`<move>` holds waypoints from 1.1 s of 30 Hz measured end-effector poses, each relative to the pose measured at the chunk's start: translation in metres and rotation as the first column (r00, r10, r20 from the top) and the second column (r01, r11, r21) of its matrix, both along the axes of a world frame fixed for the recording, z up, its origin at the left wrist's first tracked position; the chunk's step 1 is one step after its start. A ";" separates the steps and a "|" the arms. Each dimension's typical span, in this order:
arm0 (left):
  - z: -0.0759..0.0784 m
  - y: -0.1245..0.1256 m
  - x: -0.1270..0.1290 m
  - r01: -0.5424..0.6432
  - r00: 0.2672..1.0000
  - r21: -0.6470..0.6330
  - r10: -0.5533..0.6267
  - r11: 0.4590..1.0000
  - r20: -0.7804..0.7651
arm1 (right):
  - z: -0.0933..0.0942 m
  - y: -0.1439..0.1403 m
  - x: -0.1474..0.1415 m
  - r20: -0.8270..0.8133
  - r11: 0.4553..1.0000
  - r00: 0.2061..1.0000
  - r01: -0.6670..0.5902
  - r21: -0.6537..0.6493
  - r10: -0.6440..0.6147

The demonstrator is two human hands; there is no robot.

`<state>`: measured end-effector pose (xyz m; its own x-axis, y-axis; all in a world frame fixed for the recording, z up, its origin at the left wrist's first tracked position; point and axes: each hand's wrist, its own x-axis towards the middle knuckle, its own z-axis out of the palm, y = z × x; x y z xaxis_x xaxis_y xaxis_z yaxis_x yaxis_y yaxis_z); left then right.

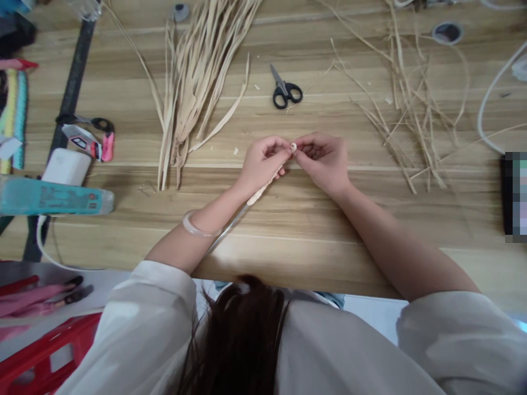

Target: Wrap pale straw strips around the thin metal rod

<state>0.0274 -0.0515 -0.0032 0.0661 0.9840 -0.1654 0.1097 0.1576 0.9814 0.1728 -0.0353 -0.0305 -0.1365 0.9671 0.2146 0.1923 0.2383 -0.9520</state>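
My left hand is closed round a thin metal rod whose upper length is wrapped in a pale strip of dried plant fibre. The rod slants down to the left, past my wrist to the table's near edge. At the tip of the wrapping, a small pale coil shows between the fingertips of both hands. My right hand pinches it with thumb and forefinger. Ahead of my hands lies a pair of black-handled scissors.
A bundle of dried fibre strips lies ahead to the left, and loose thin strands spread at right. A roll of tape is farther back. At left are a teal bottle, a white box and a pink-handled cutter.
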 end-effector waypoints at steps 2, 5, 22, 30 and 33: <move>-0.001 0.000 0.000 0.002 1.000 -0.004 -0.002 1.000 0.000 | -0.001 0.000 0.000 0.004 1.000 1.000 -0.003 0.001 0.003; -0.001 0.000 0.000 0.006 1.000 -0.009 -0.006 1.000 0.002 | -0.001 0.000 0.001 -0.001 1.000 1.000 0.001 0.006 -0.001; -0.001 -0.001 0.000 0.009 1.000 -0.007 -0.009 1.000 0.011 | -0.004 0.000 0.001 -0.023 1.000 1.000 0.007 0.014 -0.007; 0.001 -0.001 0.000 0.000 1.000 -0.025 -0.001 1.000 -0.004 | -0.002 0.000 0.001 -0.009 1.000 1.000 0.006 0.020 -0.006; 0.001 -0.001 0.000 0.004 1.000 -0.024 -0.004 1.000 0.007 | -0.002 0.000 0.001 -0.001 1.000 1.000 0.006 0.018 -0.006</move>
<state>0.0278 -0.0528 -0.0027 0.0709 0.9795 -0.1885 0.1039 0.1807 0.9780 0.1742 -0.0352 -0.0329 -0.1306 0.9638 0.2322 0.1931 0.2545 -0.9476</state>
